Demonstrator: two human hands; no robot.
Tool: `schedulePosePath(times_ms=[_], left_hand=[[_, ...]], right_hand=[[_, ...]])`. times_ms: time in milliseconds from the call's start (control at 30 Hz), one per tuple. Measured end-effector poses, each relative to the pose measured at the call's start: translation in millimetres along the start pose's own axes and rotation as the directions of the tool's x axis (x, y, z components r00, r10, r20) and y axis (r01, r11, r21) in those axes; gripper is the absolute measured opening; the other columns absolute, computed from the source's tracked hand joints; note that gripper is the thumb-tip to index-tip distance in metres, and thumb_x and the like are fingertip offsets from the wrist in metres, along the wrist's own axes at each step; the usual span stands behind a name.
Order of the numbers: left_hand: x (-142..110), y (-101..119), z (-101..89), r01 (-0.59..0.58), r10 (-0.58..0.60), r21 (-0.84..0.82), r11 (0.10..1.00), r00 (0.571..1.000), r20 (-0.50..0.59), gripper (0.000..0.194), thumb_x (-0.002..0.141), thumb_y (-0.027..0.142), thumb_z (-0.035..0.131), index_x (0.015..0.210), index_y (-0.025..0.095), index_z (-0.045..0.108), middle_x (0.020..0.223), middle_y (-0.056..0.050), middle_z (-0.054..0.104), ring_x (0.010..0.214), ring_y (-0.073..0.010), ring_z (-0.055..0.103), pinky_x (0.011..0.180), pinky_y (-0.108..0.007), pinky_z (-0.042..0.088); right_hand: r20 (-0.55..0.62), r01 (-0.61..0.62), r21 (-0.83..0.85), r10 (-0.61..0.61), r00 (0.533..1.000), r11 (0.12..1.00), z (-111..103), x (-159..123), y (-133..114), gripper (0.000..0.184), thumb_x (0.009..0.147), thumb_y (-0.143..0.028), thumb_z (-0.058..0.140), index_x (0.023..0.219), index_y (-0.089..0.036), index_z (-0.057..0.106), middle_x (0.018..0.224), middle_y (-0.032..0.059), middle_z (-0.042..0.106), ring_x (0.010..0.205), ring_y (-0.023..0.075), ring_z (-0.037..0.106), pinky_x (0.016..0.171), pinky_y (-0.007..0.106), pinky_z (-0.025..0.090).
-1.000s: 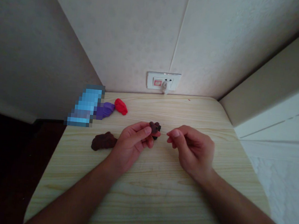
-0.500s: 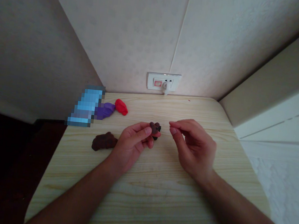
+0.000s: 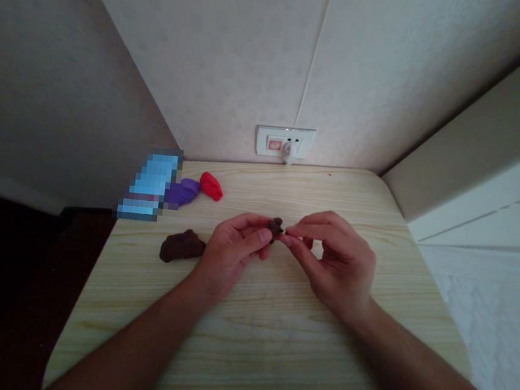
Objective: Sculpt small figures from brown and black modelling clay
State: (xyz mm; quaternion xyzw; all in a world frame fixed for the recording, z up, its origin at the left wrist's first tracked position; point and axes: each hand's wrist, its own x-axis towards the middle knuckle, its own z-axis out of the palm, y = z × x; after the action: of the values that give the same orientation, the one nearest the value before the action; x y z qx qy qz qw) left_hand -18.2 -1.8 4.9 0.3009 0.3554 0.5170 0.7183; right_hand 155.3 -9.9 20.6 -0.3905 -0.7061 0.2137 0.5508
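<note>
A pale plug (image 3: pixel 288 152) sits in the wall socket (image 3: pixel 308 143) above the table (image 3: pixel 264 342), a pixelated blue object (image 3: pixel 151 181) at its far-left corner.

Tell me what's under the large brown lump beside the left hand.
The brown lump lies on the wood-grain tabletop, which shows around it. The surface directly beneath is covered; the left hand may hide its right end.

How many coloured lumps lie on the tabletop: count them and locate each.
3: a red lump toward the back left, a purple lump just left of it, and a dark brown lump nearer the person, beside the left hand. Others may be hidden from view.
</note>
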Motion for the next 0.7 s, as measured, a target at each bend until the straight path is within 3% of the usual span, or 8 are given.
schedulePosePath(times_ms=[700], left_hand=[[0.2,-2.5,0.3,-0.027,0.027,0.031,0.999,1.0,0.014,0.024,0.066,0.027,0.092,0.085,0.017,0.081,0.085,-0.005,0.078,0.061,-0.009,0.06,0.057,-0.022,0.046]], right_hand=[[0.056,0.123,-0.117,-0.118,0.992,0.985,-2.6,-0.6,-0.8,0.021,0.086,-0.012,0.078,0.102,-0.024,0.08,0.087,0.0041,0.069,0.077,0.0157,0.066,0.062,0.029,0.057]])
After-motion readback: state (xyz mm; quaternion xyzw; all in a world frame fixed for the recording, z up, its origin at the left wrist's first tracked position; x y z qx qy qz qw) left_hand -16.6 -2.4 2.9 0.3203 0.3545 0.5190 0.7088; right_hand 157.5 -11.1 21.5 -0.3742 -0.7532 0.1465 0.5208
